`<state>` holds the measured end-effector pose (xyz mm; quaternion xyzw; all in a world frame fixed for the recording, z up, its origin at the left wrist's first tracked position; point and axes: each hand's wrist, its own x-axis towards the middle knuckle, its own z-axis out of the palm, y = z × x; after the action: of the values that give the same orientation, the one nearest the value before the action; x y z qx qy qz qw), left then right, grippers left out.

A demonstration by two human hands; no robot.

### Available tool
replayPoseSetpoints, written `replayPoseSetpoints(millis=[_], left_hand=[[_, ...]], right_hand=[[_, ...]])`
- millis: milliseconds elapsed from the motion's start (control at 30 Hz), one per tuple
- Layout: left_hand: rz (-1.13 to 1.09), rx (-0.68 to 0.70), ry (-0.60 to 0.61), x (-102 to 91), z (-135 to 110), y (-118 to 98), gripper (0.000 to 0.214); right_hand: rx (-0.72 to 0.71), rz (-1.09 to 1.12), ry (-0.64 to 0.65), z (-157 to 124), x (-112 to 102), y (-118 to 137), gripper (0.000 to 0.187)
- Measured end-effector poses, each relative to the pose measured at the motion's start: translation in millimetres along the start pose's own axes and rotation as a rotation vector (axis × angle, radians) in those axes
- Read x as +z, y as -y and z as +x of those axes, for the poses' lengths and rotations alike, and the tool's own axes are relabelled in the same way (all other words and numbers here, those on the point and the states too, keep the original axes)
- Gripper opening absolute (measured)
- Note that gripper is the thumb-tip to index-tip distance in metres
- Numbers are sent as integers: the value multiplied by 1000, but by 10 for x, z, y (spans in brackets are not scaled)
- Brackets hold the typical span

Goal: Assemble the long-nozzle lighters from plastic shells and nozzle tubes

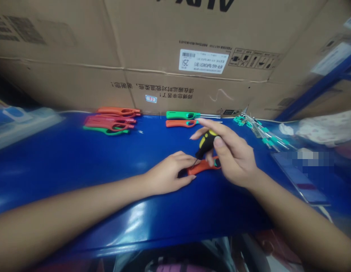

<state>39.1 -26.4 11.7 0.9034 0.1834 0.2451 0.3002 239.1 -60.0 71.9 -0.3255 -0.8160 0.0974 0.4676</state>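
Observation:
An orange long-nosed gas lighter [202, 166] lies on the blue table, its handle end toward the left and a teal trigger showing at its right. My left hand [172, 172] grips the handle end between thumb and fingers. My right hand [234, 151] is closed round a short black and yellow screwdriver [207, 142], tilted with its shaft slanting down to the left. The screwdriver's tip meets the lighter near my left fingertips; whether it sits in a screw is too small to tell. My right hand partly hides the lighter's front end.
A green lighter [181, 115] and another orange lighter [179, 123] lie behind. Orange, red and green lighter shells [110, 122] are piled at left. Metal rods with teal parts [263, 130] lie at right, near a phone-like flat panel [302, 181]. A cardboard box [153, 45] walls the back.

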Motion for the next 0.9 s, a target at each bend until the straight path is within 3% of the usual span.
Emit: replayPoseSetpoints(millis=[100,233,300,433,500,633,800,900], left_hand=[[17,2,9,0,0,1,22],[10,18,3,-1,5,-1,22],[2,9,0,1,7,-1,25],[-1,5,3,8,3,9,28],[2,8,4,9,1,12,28],[1,14,9,3,3,1,24],[28,-1,12,1,0,-7,19],[46,5,17,4,-5,1,18]], right_hand=[[56,57,-9,1,21,19,31],[-159,-215,-190,27,6,-4,17],[-124,-230,-162,30,-10,-9,20],[102,6,-18,42,-36,-6,33],[70,5,-41,55,-46,-15,27],[-154,-181,-156,50,-55,-17,26],[85,101,38,11,-21,59,40],[6,68,-52,25,-5,45,28]])
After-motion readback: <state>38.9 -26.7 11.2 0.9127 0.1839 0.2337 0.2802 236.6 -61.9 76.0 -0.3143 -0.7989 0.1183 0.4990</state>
